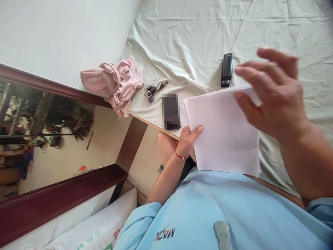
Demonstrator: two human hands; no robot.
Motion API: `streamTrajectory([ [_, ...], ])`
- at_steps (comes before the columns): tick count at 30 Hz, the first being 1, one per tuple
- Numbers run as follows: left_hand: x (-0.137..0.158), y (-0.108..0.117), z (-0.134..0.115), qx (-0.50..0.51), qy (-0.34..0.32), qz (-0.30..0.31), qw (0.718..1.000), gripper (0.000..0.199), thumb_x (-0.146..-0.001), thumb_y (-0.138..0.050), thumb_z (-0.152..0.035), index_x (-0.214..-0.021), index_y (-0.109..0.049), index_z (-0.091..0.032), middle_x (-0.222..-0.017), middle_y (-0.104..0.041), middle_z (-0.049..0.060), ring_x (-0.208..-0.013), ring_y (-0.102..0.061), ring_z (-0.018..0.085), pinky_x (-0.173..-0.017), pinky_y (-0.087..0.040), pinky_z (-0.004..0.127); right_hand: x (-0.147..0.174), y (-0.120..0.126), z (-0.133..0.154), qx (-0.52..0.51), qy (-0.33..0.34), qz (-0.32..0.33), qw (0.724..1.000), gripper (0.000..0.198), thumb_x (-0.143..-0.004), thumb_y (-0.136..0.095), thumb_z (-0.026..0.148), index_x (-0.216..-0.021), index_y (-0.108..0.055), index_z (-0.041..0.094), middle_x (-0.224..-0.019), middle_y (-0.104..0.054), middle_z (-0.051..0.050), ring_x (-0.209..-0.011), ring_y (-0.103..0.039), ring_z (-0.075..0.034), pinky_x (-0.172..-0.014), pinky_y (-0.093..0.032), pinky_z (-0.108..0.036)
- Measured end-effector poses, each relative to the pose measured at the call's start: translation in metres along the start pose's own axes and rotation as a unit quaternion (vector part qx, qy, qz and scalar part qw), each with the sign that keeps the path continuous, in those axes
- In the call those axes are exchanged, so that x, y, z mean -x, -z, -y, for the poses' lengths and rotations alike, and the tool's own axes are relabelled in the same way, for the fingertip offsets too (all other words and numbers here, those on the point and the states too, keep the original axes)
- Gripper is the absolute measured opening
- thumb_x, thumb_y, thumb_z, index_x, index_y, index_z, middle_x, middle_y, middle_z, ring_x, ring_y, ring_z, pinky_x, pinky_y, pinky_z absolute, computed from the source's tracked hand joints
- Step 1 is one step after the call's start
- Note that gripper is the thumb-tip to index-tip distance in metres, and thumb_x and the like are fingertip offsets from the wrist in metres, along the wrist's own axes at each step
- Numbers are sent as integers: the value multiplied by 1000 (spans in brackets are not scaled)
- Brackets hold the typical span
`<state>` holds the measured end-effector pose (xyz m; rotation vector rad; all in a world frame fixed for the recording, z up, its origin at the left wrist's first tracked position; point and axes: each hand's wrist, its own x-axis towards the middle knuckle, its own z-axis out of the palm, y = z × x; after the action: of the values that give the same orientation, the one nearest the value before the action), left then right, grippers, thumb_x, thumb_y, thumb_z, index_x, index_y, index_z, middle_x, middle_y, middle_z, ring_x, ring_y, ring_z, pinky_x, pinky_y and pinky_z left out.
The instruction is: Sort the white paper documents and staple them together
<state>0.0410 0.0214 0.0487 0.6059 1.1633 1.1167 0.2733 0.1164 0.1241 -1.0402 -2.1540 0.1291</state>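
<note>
A stack of white paper sheets (pixel 223 135) lies in front of my body, over the near edge of the cloth-covered table. My left hand (pixel 188 139) grips the stack by its left edge, thumb on top and the other fingers hidden underneath. Over the upper right corner of the paper hovers my right hand (pixel 275 90), its fingers spread and slightly blurred, holding nothing. A black stapler (pixel 227 69) stands on the cloth just beyond the stack, left of my right fingertips.
A dark, blurred-out rectangular object (pixel 171 111) sits left of the paper. Beyond it are a bunch of keys (pixel 152 91) and a crumpled pink cloth (pixel 119 81). The wrinkled pale tablecloth (pixel 187 41) meets a white wall; a dark-red-framed mirror (pixel 59 139) stands at left.
</note>
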Motion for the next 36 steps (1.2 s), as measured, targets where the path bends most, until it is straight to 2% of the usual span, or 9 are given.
streamTrajectory([
  [3,-1,-4,-5,-8,3,4,1000,52,-75,-90,-50,-116,-78,-19,-113,-82,10,-115,-75,31,-104,-59,45,-20,-9,10,29,9,87,996,44,-103,-56,37,-143,-59,20,-143,-64,-11,-156,-36,-38,-130,-18,-67],
  [7,-5,-12,-16,-11,-5,10,1000,56,-75,-87,-59,-113,-78,-19,-110,-82,9,-116,-75,32,-102,-60,44,-29,-28,12,-31,-39,124,991,20,-101,-56,31,-111,-70,21,-105,-72,-10,-150,-43,-39,-129,-10,-70],
  [11,-10,-18,-22,-9,-14,2,1000,61,-75,-83,-68,-108,-78,-17,-103,-82,9,-115,-75,33,-99,-62,44,-32,-33,10,-109,-51,124,985,24,-102,-48,28,-89,-68,23,-89,-67,-9,-140,-52,-36,-127,-19,-66],
  [14,-12,-21,-23,-16,-19,-5,1000,65,-74,-83,-70,-111,-77,-17,-101,-82,8,-114,-75,33,-97,-62,43,-34,-31,11,-121,-62,141,981,28,-103,-45,32,-94,-71,27,-89,-67,-8,-140,-52,-34,-125,-26,-62],
  [17,-13,-21,-25,-35,-23,-6,999,65,-74,-84,-69,-113,-77,-17,-102,-82,8,-109,-76,32,-93,-63,42,-35,-30,12,-116,-66,149,980,31,-104,-44,37,-100,-73,30,-90,-67,-7,-142,-50,-33,-125,-26,-62],
  [23,-9,-22,-31,-44,-20,11,999,60,-73,-85,-67,-106,-79,-17,-100,-81,8,-101,-77,31,-88,-63,42,-33,-34,14,-115,-19,150,982,33,-105,-42,41,-106,-74,30,-96,-71,-6,-137,-54,-31,-121,-32,-58],
  [27,-6,-22,-30,-63,-14,5,998,59,-74,-85,-66,-105,-79,-17,-92,-80,6,-97,-76,30,-83,-62,41,-33,-35,22,-98,-5,178,979,39,-107,-38,44,-106,-72,26,-94,-71,-7,-112,-64,-29,-110,-42,-50],
  [31,-7,-20,-29,-113,-6,5,994,57,-79,-79,-68,-101,-78,-16,-84,-78,5,-89,-76,28,-78,-61,37,-37,-33,27,-101,28,222,969,39,-107,-36,42,-97,-70,25,-92,-71,-7,-93,-65,-25,-106,-43,-47],
  [36,-11,-21,-26,-64,17,31,997,64,-77,-78,-72,-106,-77,-15,-91,-81,7,-97,-77,29,-84,-63,38,-41,-42,2,-98,-2,236,967,36,-103,-44,42,-81,-64,23,-80,-64,-7,-83,-59,-23,-89,-44,-40],
])
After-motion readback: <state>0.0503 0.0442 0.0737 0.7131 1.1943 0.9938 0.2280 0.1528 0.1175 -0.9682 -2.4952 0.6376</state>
